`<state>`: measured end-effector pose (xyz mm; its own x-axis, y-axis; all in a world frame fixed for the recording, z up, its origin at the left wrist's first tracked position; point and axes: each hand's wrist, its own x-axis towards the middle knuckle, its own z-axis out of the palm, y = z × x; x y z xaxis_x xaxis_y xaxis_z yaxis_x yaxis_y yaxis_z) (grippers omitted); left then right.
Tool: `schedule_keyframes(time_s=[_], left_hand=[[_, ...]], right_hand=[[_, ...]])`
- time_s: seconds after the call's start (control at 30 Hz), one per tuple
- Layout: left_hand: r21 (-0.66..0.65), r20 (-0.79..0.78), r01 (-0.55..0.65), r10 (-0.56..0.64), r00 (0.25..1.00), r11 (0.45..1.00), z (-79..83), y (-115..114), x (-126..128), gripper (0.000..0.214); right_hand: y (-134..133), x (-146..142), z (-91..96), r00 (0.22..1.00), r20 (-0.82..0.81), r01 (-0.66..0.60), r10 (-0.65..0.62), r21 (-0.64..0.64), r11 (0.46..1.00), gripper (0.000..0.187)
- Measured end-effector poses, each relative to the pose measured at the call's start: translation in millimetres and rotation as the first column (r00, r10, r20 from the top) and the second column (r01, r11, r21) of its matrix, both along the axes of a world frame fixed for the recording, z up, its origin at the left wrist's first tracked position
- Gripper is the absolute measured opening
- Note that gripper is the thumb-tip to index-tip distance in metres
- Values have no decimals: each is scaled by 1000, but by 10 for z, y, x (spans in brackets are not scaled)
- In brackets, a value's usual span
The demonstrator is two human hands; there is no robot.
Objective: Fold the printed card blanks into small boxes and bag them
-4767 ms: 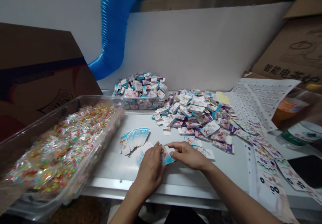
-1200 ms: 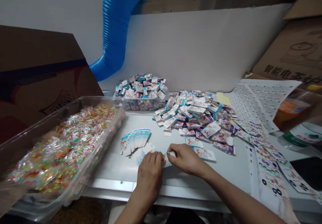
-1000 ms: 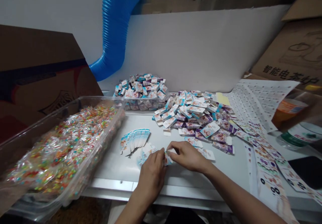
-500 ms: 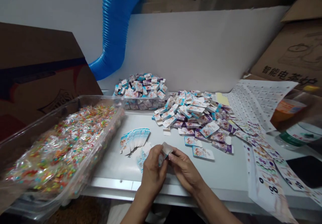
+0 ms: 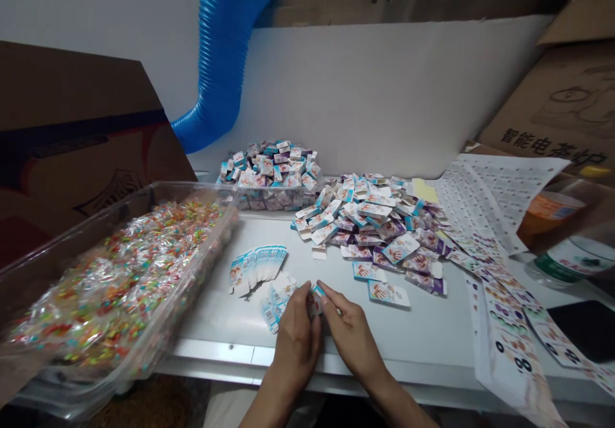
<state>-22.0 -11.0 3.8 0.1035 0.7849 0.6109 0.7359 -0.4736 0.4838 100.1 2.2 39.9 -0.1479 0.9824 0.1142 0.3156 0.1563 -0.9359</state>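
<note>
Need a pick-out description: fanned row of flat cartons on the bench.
On the steel bench, find the long clear tub of colourful wrapped pieces at left. Just right of it lies a fanned row of flat blue-and-white cartons, beyond the left hand. Unlike the loose heaps nearby, its pieces overlap in one neat line.

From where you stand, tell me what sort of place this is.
Probably a small hand-packing workroom: the left hand and right hand hold a small carton at a metal bench, beside heaps of printed cartons, a clear tub of colourful wrapped pieces, and printed sheets.
</note>
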Motion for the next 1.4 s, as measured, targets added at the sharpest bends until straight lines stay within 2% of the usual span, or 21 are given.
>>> schedule_keyframes(time_s=[0.07,0.13,0.2,0.27,0.33,0.43,0.57,0.7,0.77,0.9,1.1,1.2,1.27,1.3,1.37,1.4], left_hand=[[62,-37,-30,32,999,998,-40,12,7,51],[128,-76,-35,45,996,991,-72,29,13,52],[173,-90,-39,55,994,984,-91,42,14,53],[193,-90,-45,63,994,980,-98,42,5,53],[196,-91,-37,56,994,980,-98,26,-10,52],[145,-86,1,11,996,989,-94,-22,-30,53],[18,-30,16,-15,999,1000,-70,-77,-32,53],[3,1,-48,48,999,999,-16,-81,-39,50],[27,-10,-46,47,999,999,11,-78,-55,51],[102,-48,-39,44,998,994,47,-71,-82,52],[125,-44,-4,10,999,992,66,-51,-55,51],[36,-40,51,-50,998,998,75,-90,-117,51],[-49,-18,47,-48,999,998,93,-131,-211,57],[-87,2,23,-23,1000,996,106,-148,-268,57],[-126,63,-74,83,995,989,135,-165,-377,51],[-138,100,-128,143,985,982,148,-164,-422,46]], right_hand=[[7,3,21,997,80,4,-7,40,999,39],[-3,7,37,971,238,-24,-19,175,984,39],[-25,10,31,916,399,-106,-33,320,941,41],[-51,14,-1,861,506,-190,-49,410,892,44],[-73,21,-47,819,570,-237,-69,444,864,48],[-90,39,-88,792,609,-271,-49,422,865,53],[-95,54,-51,857,506,-286,93,317,904,52],[-91,62,-27,941,330,-177,75,290,941,47],[-84,76,-39,930,359,-202,75,332,921,45],[-78,103,-50,856,512,-318,67,420,850,47],[-75,88,67,923,366,-223,118,259,940,44],[82,212,194,857,465,-326,221,157,932,43],[291,369,294,843,462,-356,277,92,930,42],[413,452,338,877,403,-318,262,79,945,44],[635,576,390,978,176,-126,113,67,990,50],[713,600,387,996,78,-54,50,53,997,54]])
